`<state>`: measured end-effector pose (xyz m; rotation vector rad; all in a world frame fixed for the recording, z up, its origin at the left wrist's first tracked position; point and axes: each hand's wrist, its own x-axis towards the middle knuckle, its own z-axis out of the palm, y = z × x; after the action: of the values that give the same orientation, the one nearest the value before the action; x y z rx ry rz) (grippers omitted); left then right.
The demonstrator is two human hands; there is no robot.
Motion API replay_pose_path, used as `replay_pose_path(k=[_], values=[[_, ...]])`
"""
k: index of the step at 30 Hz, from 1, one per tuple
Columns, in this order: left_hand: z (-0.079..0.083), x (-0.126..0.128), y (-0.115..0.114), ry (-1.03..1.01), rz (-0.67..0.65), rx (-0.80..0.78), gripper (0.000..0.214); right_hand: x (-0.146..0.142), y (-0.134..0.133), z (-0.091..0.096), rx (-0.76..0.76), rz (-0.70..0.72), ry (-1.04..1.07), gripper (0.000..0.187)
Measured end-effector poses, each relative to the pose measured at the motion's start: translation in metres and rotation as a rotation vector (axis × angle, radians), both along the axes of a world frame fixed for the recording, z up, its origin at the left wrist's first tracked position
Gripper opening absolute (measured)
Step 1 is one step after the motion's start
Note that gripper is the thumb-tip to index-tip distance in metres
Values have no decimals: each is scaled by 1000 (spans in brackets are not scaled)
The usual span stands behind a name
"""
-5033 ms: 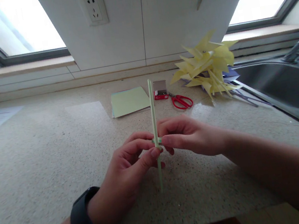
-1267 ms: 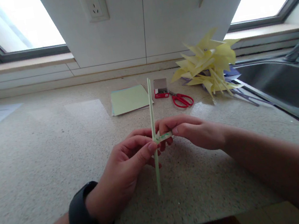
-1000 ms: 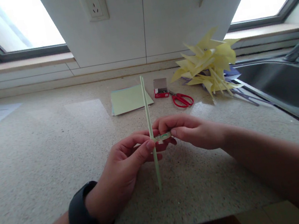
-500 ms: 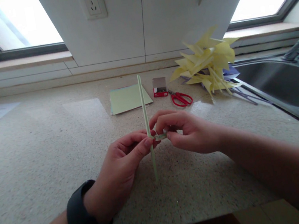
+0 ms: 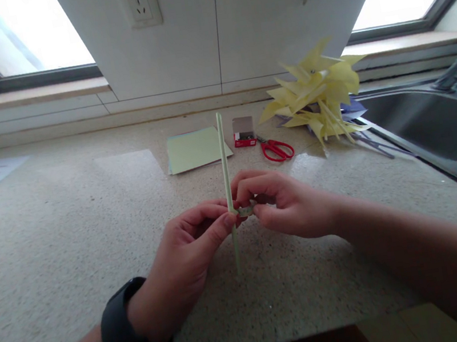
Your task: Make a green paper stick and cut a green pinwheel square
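Note:
My left hand [image 5: 202, 236] pinches a thin pale green paper stick [image 5: 223, 157] between thumb and fingers, a little below its middle. The stick stands nearly upright over the counter. Beside it my right hand [image 5: 285, 199] is closed, with thumb and fingertips on a short, pale, patterned strip [image 5: 245, 211]. That strip reaches from the stick to my right thumb; whether it is tape or paper I cannot tell. My fingertips partly hide where strip and stick meet.
Behind my hands on the speckled counter [image 5: 69, 236] lie a stack of pale green paper [image 5: 193, 150], a small red box [image 5: 245, 138] with its lid up and red-handled scissors [image 5: 277, 150]. Yellow paper pinwheels [image 5: 318, 93] are heaped beside the sink [image 5: 434, 129].
The top of the stick has shifted slightly to the right and the stick has turned a little. Both hands keep their hold almost in place.

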<state>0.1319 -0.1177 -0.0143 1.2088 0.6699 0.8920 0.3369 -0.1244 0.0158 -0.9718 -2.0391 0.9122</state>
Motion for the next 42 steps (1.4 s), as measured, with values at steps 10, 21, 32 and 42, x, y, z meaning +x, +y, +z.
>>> replay_pose_path(k=[10, 21, 32, 42], values=[[-2, 0, 2, -83, -9, -96, 8, 9, 5, 1, -37, 89, 90, 19], [7, 2, 1, -270, -24, -302, 7, 18, 14, -3, -37, 217, 152, 19], [9, 3, 0, -297, -41, -311, 5, 13, 12, -1, -106, 255, 141, 8], [8, 2, 0, -311, -65, -332, 5, 12, 8, 0, -71, 214, 99, 18]])
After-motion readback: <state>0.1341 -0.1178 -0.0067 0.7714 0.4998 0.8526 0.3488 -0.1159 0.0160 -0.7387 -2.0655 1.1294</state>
